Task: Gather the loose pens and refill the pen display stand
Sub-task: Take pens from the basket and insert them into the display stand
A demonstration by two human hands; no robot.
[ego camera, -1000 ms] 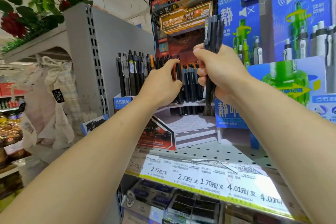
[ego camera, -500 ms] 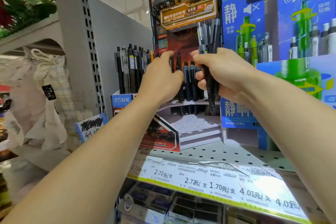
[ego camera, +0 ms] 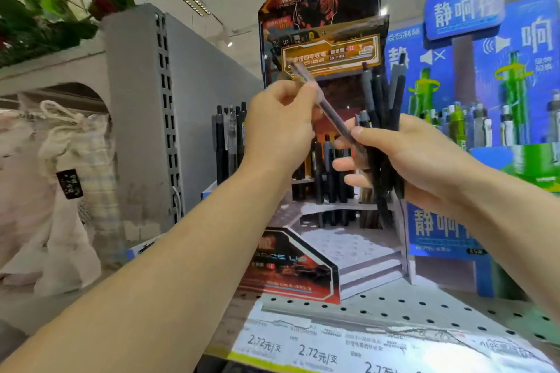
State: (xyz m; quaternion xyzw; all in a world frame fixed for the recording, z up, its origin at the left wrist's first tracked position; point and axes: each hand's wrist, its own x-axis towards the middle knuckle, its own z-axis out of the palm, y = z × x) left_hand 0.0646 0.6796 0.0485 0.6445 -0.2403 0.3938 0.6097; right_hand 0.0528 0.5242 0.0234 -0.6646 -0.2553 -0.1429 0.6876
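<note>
Refilling is judged under way: one pen [ego camera: 325,109] is pinched by the left hand [ego camera: 280,127] and drawn slantwise from the bundle [ego camera: 383,118] gripped in the right hand [ego camera: 415,154], before the stand [ego camera: 321,39] near the shelf [ego camera: 394,309] front edge; upright slotting among standing pens is called for next.

Both hands work in open air in front of the pen display stand [ego camera: 321,48]. Its upper tier is crowded with upright black pens [ego camera: 330,172], leaving little room between them. The stepped cardboard floor [ego camera: 354,247] below lies open. A grey perforated upright [ego camera: 165,118] walls in the left, and the blue cardboard display [ego camera: 439,233] stands close against the stand's right. The perforated shelf [ego camera: 394,307] in front is bare.
</note>
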